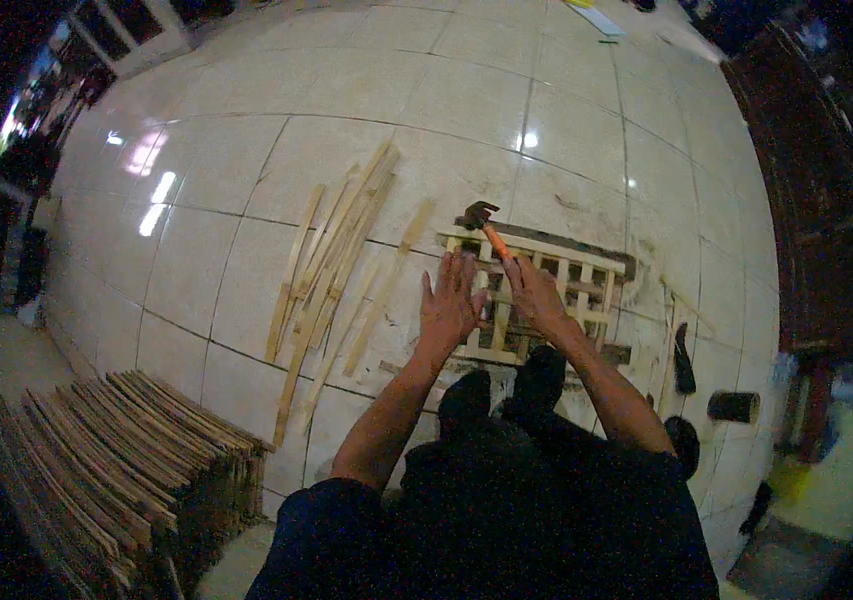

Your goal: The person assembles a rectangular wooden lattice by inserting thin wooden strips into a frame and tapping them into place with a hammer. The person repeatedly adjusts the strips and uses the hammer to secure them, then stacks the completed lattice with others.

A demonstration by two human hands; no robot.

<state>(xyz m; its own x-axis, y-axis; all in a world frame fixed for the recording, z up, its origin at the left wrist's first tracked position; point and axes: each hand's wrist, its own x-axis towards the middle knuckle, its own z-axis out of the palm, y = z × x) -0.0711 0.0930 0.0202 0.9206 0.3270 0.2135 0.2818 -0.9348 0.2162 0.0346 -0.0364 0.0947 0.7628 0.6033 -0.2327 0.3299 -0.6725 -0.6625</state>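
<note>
A wooden slat lattice (546, 246) lies on the tiled floor in front of my feet, its strips crossing in a grid over darker pieces beneath. My left hand (450, 308) rests on its left end, fingers stretched out and a little apart. Whether a nail or anything small lies under those fingertips is hidden. My right hand (540, 296) is wrapped round the orange handle of a claw hammer (495, 240). The hammer's dark head is above the lattice's far left corner, just beyond my left fingertips.
Several loose wooden strips (336, 260) lie left of the lattice. A large stack of slatted wood (116, 460) stands at the lower left. To the right are a black curved object (684, 360) and a dark cylinder (733, 406). Dark wooden furniture (816, 200) borders the right side.
</note>
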